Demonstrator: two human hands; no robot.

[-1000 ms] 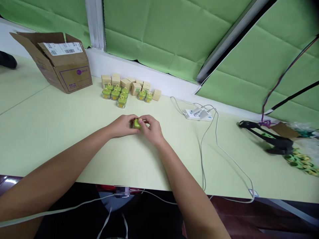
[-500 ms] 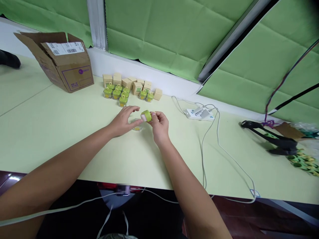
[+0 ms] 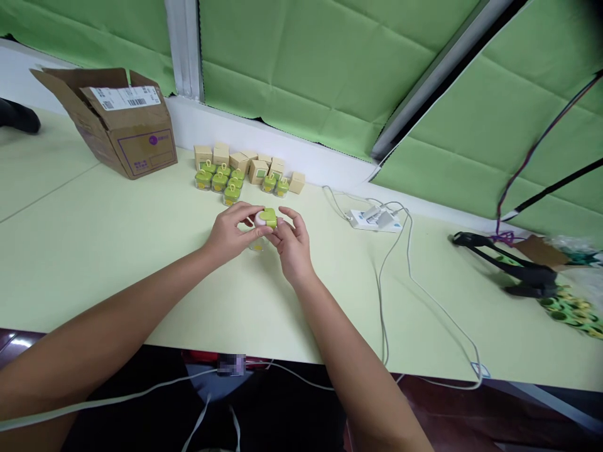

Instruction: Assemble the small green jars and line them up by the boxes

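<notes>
Before you, the small rounded lime-green plastic lid (image 3: 270, 216) has a whitish underside. Your flat bench (image 3: 235, 314) is pale yellow-green. The squarish clear jars (image 3: 219, 181) are topped lime green, with yellow patches. Behind, you have small tan cardboard boxes (image 3: 203, 154) and a large brown cardboard carton (image 3: 146, 150) with purple print.

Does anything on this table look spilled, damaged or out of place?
Nothing looks spilled or clearly damaged. The white cables look untidy, wandering from the power strip across the table and over its front edge. The green lid is held apart from the clear container below, but that seems deliberate.
</notes>
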